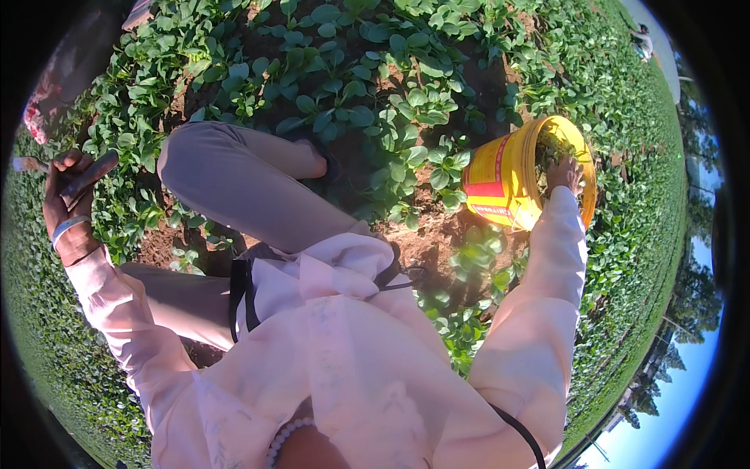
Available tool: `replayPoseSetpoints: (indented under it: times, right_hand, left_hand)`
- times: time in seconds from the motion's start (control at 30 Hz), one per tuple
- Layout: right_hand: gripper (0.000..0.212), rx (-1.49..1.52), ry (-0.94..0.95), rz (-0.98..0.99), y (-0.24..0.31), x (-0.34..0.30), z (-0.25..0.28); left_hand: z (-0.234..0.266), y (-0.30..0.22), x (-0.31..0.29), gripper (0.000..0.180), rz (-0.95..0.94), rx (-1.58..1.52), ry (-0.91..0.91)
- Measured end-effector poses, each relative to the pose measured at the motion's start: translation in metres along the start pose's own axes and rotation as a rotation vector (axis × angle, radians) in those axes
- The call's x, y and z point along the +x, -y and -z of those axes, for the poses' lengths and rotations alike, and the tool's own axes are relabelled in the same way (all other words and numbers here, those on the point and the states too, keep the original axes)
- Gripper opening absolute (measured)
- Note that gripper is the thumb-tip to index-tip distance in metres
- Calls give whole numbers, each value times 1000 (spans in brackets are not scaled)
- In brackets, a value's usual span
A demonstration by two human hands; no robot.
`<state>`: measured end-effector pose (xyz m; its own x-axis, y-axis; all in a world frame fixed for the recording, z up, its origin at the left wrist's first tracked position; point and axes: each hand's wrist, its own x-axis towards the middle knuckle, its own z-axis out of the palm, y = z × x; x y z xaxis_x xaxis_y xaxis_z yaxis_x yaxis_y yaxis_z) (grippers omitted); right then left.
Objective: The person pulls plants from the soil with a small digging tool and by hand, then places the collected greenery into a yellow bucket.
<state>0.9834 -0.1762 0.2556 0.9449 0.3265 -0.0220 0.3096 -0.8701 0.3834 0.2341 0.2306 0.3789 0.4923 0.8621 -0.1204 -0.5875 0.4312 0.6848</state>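
Observation:
My left hand (64, 191), raised at the far left, is closed around a short hand tool with a dark handle (90, 178). Its flat metal end (30, 164) pokes out past the fingers; the exact kind of tool is unclear. On the right, a yellow bucket (488, 176) with a red label leans on its side among the plants, mouth toward the right. My right hand (564, 175) reaches into that mouth, its fingers apart against loose small-leaved greens (553, 148). The fingertips are partly lost among the leaves.
Rows of low leafy green plants (414, 102) surround me, with brown soil (426, 234) between them. My bent knee (195, 156) rises at centre left. Another person's patterned red clothing (37, 117) shows at the upper left. A distant person (642, 43) is at the upper right.

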Motion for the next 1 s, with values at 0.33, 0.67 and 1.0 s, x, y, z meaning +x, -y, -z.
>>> replayPoseSetpoints:
  times: [0.33, 0.67, 1.0]
  right_hand:
    - [83, 279, -379, -379, -101, -63, -91]
    - [52, 353, -793, -389, -91, -32, -122]
    - [60, 724, -358, -800, -52, -72, -120]
  left_hand:
    - [60, -6, -105, 17, -217, -44, -256]
    - [51, 12, -156, 9, -360, -138, -330]
    - [17, 11, -146, 16, -410, -25, -326]
